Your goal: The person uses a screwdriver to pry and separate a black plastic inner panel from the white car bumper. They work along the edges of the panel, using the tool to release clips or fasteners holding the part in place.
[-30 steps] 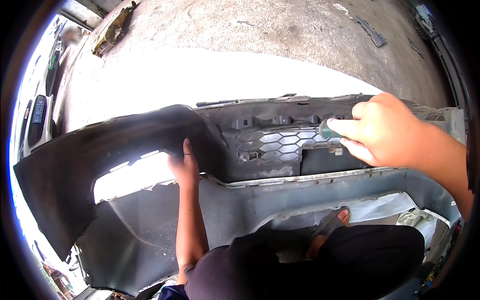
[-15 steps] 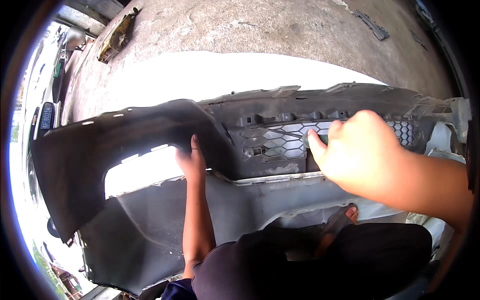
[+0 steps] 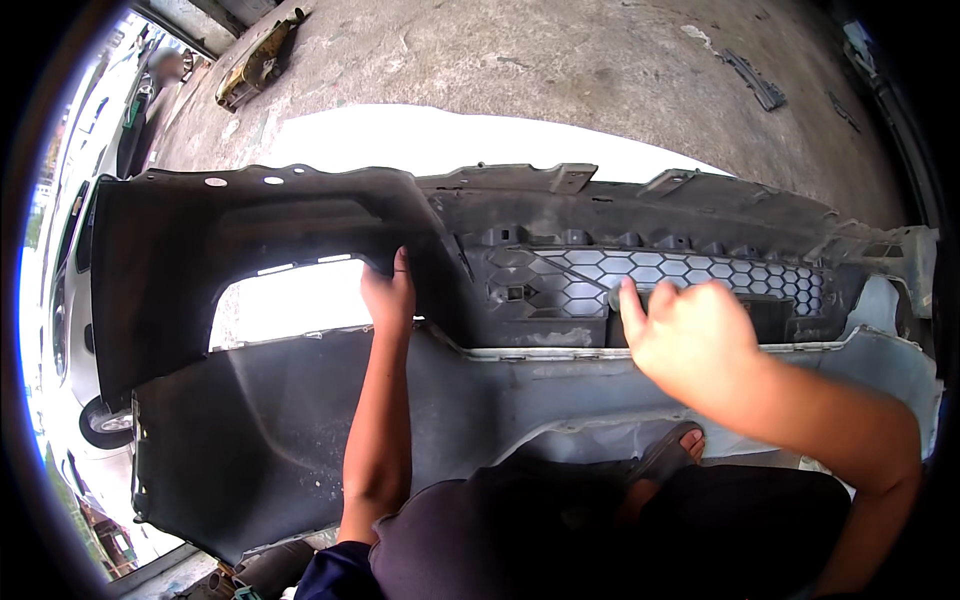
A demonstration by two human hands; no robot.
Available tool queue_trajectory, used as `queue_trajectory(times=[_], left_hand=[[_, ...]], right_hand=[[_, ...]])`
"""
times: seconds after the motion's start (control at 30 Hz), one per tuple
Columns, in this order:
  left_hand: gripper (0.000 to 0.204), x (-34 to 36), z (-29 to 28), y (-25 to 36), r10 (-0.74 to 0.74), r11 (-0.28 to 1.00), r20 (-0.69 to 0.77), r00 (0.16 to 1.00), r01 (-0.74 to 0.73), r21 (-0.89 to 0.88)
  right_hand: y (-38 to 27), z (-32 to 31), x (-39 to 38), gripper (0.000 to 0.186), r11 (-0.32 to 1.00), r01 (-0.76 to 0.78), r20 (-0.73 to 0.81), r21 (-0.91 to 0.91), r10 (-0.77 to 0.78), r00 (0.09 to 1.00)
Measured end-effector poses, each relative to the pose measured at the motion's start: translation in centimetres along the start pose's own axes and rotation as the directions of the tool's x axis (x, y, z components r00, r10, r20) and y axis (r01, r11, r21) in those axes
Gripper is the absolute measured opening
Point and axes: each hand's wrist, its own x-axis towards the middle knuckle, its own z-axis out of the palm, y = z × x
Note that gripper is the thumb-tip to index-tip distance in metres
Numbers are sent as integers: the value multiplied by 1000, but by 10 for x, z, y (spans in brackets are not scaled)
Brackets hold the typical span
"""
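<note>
A large black plastic bumper panel (image 3: 285, 220) lies across in front of me, inner side up, joined along a seam to a grey bumper skin (image 3: 480, 395). My left hand (image 3: 390, 300) grips the panel's edge at the right end of its wide opening, thumb on top. My right hand (image 3: 695, 330) is closed around what looks like a screwdriver (image 3: 614, 298). Its thin dark shaft slants up and left across the hexagonal mesh grille (image 3: 660, 268). The fist hides most of the handle, and whether the tip touches the panel I cannot tell.
My sandalled foot (image 3: 685, 445) stands close to the bumper's near edge. A white sheet-like surface (image 3: 450, 135) lies beyond it on the concrete floor (image 3: 520, 60). Farther off are a yellowish part (image 3: 255, 70) and a grey strip (image 3: 755, 80). A car (image 3: 85, 340) stands at left.
The black panel's left end has shifted up and right in view. My right hand and the tool have moved slightly down. My left hand keeps its grip.
</note>
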Motion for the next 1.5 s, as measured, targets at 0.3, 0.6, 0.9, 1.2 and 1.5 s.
queue_trajectory(times=[0.3,0.6,0.9,1.2,1.5], left_hand=[[34,5,14,-3,-31,999,-26,999,32,29],[33,6,18,-4,-9,999,-18,1000,9,-47],[31,-10,35,9,-43,992,-46,998,37,-120],[29,-15,36,9,-26,993,-53,998,20,-118],[24,-12,32,15,-8,987,-54,998,-1,-163]], right_hand=[[-25,56,-28,39,758,-264,-4,596,332,943],[3,5,-36,39,899,-157,-233,409,269,935],[22,-15,-40,40,972,-60,-295,228,128,947],[30,-11,-20,39,978,-41,-279,205,99,955],[46,-28,-12,38,984,4,-241,175,39,970]])
